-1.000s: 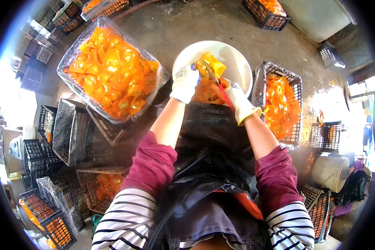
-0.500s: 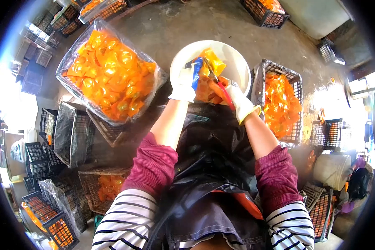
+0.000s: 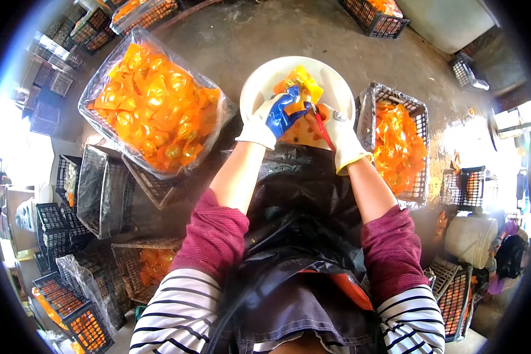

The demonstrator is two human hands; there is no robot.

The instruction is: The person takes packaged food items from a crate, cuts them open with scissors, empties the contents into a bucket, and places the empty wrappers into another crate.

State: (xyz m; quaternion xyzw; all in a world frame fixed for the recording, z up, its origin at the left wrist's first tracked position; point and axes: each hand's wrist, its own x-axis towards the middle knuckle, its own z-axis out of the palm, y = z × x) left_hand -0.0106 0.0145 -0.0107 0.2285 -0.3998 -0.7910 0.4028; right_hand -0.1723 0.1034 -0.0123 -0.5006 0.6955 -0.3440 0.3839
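Note:
Over a white tub point(image 3: 249, 88) in front of my apron, both gloved hands work close together. My left hand point(image 3: 275, 118), in a white and blue glove, is closed on a shiny yellow-orange plastic packet point(image 3: 308, 81) at the tub's far side. My right hand point(image 3: 338, 135), in a white glove with orange fingers, is closed around red-handled scissors point(image 3: 321, 127). The scissors' tip is by my left fingers, and the blades are mostly hidden. More orange material lies in the tub under my hands.
On the left, a plastic-lined crate is heaped with orange packets point(image 3: 156, 97). A black crate point(image 3: 423, 147) to the right holds more. Further crates point(image 3: 88, 324) stand at lower left. Another crate point(image 3: 374, 17) is at the back, beside a large pale container point(image 3: 448, 20).
My left hand has turned and its blue fingers now curl over the packet. The scissors' blade, visible across the packet before, has drawn back toward my right hand.

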